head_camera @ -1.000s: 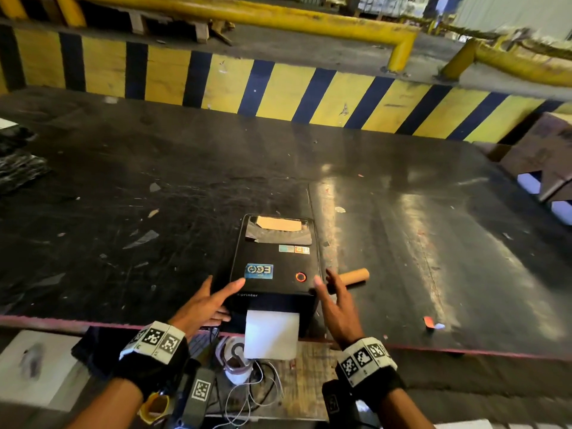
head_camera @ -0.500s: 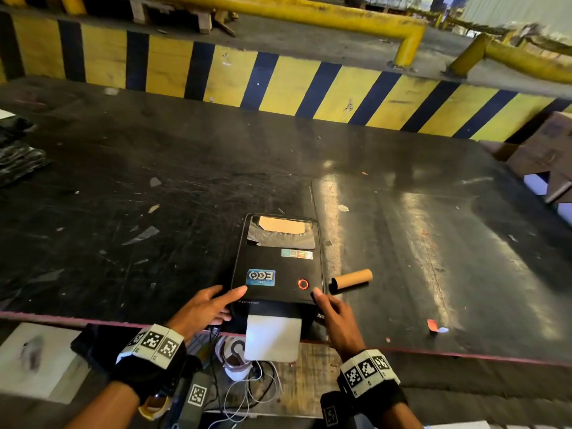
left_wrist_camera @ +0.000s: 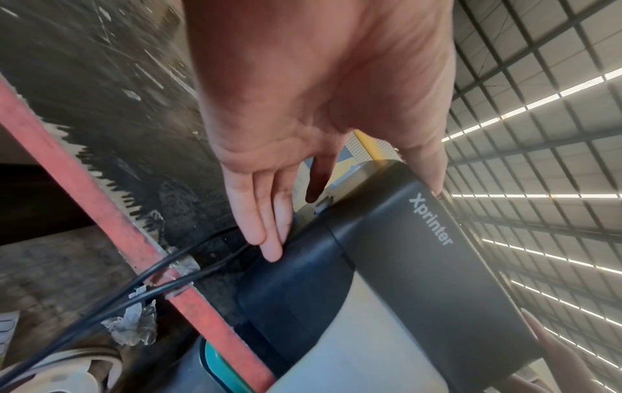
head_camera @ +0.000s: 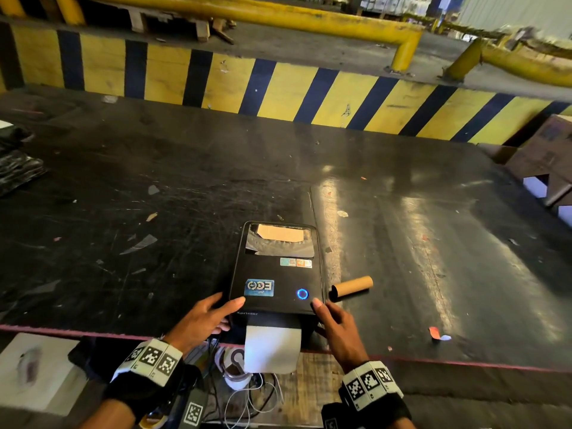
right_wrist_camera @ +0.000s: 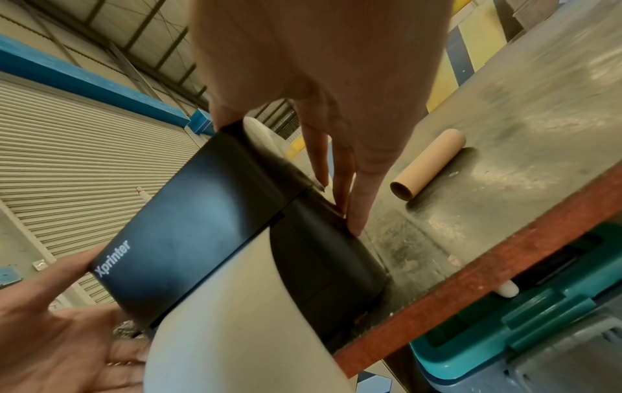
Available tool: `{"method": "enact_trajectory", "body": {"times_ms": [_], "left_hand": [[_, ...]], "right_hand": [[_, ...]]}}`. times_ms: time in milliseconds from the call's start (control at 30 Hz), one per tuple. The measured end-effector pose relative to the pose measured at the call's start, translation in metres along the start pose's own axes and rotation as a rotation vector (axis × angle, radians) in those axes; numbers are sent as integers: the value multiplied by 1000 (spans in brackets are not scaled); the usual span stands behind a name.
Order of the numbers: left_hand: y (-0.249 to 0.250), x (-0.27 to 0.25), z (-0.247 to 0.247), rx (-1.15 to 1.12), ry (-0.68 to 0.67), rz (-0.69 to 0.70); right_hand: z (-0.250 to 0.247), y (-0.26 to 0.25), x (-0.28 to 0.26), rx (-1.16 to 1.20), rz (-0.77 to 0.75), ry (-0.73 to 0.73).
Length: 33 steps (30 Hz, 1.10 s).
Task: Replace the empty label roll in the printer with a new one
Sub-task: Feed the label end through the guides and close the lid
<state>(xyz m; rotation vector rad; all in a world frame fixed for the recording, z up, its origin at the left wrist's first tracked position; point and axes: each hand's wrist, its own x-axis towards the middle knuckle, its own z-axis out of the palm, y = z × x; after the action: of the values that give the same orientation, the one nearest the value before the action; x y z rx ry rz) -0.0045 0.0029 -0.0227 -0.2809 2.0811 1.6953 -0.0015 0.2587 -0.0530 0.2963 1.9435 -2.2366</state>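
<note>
Both hands are flanking the Xprinter label printer [head_camera: 278, 274]. The left hand [head_camera: 201, 320] and right hand [head_camera: 337, 326] are pressing straight fingers against its sides. The empty cardboard core [head_camera: 351, 287] is lying just right of it.

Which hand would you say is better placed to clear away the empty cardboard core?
Right, probably. The cardboard core lies on the table just past the right hand; the left hand is across the printer.

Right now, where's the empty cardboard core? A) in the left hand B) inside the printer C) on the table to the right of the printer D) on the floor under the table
C: the cardboard core lies on its side on the table, just right of the printer, with neither hand touching it.
</note>
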Motion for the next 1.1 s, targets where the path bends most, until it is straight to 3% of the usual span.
{"method": "enact_trajectory", "body": {"times_ms": [1100], "left_hand": [[3, -4, 3, -19, 24, 26]], "right_hand": [[-5, 5, 4, -48, 48, 1]]}}
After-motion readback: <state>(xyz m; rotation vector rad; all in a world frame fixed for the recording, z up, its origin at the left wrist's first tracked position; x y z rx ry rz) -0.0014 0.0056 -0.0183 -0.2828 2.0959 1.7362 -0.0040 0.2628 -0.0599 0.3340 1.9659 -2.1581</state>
